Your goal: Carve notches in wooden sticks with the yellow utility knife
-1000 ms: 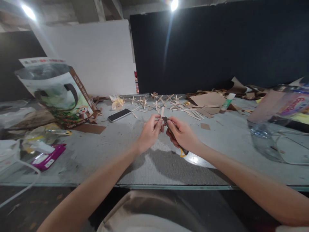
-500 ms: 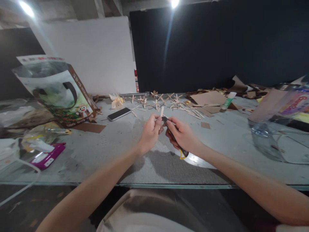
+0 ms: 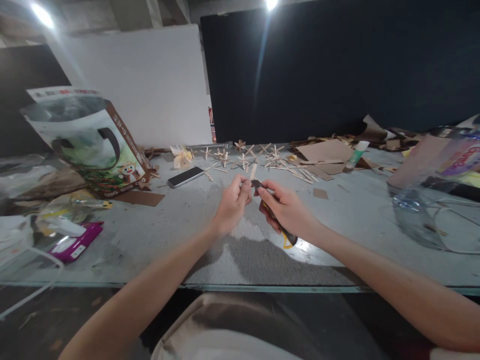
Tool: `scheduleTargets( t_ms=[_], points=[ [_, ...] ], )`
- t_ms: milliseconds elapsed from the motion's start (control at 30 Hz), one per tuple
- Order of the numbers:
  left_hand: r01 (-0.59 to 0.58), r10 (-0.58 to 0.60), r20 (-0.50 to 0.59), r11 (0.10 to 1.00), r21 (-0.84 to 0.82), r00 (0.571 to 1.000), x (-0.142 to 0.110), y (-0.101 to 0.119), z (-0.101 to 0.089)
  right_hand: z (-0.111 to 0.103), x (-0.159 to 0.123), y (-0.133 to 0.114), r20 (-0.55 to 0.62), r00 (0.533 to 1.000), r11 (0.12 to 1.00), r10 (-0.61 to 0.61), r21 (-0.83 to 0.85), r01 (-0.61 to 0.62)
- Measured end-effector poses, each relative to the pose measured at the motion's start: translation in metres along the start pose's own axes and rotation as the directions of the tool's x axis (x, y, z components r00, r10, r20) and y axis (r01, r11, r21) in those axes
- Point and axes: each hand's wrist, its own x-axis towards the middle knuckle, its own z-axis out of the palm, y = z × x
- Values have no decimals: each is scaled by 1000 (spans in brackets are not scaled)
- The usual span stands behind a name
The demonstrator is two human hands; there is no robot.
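Observation:
Between the thumb and fingers of my left hand [image 3: 233, 202] is a short, flat wooden stick [image 3: 254, 171], its pale end pointing up and away from me. My right hand [image 3: 288, 207] is wrapped round a dark utility knife [image 3: 289, 237] with a yellow loop at its tail. The knife's head meets the stick close to my left fingertips; the blade itself is too small to make out. Both hands are raised over the grey table [image 3: 157, 240]. Beyond them lies a scatter of crossed wooden sticks [image 3: 264, 156].
A phone [image 3: 185, 177] lies left of the sticks. Further left stand a large printed bag [image 3: 97, 150] and a magenta packet [image 3: 77, 242]. To the right are cardboard sheets [image 3: 324, 151], a glue stick [image 3: 357, 154] and a clear plastic container [image 3: 416, 220].
My right hand and the knife have shifted slightly right, and the knife's tail has swung a little right. The stick in my left hand leans a bit more to the right.

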Motion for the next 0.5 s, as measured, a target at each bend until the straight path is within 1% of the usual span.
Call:
scheduleTargets(
  t_ms=[133, 367, 500],
  points=[
    [-12, 12, -2, 998, 62, 1000, 1, 1, -4, -4, 2, 1, 49, 997, 991, 56, 119, -62],
    [6, -6, -1, 1000, -4, 1000, 2, -2, -1, -5, 0, -4, 97, 991, 976, 92, 189, -109],
    [22, -22, 6, 999, -37, 1000, 2, -2, 0, -5, -1, -9, 101, 988, 964, 115, 230, -136]
  ],
)
